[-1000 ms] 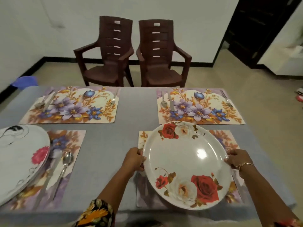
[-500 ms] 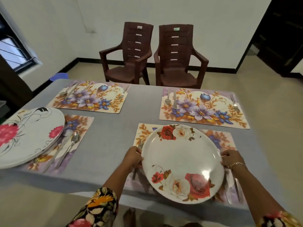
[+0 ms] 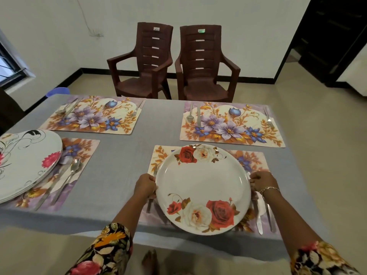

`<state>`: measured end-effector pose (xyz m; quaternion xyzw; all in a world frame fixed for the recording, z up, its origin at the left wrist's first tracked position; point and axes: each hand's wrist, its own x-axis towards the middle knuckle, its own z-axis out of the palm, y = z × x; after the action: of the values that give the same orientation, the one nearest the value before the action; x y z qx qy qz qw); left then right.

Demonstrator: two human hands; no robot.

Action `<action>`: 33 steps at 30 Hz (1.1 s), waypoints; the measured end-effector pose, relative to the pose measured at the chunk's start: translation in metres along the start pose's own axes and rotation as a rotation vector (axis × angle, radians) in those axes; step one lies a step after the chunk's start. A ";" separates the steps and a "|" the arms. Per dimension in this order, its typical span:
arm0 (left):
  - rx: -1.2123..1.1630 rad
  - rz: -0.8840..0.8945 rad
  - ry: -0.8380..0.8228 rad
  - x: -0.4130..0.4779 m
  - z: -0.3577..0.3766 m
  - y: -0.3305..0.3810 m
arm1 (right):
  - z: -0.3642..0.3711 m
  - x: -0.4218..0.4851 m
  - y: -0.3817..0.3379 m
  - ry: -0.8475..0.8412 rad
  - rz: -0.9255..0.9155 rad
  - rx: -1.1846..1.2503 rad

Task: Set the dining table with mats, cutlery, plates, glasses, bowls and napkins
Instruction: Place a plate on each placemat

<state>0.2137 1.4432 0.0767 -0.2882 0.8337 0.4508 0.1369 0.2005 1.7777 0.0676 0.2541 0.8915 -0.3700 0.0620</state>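
A white plate with red and cream roses lies low over the near right floral mat. My left hand grips its left rim and my right hand grips its right rim. A fork shows beside the left hand, and a knife and a spoon handle lie on the mat's right side. A stack of white plates with a pink flower sits on the near left mat. Two far mats carry cutlery.
The table wears a grey cloth. Two brown plastic chairs stand against the far wall. A spoon and knife lie on the near left mat. A blue stool peeks out behind the table's far left corner.
The plate has come down closer to the near right mat, still held at both rims. The view has pulled back from the table and tilted up.
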 end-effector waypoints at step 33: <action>1.120 0.686 -0.308 -0.046 0.103 0.004 | 0.024 -0.026 0.096 0.166 -0.581 -0.591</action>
<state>0.2448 1.5465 0.0443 0.1747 0.9569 0.0044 0.2321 0.2690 1.8082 -0.0019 -0.0076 0.9958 -0.0787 -0.0468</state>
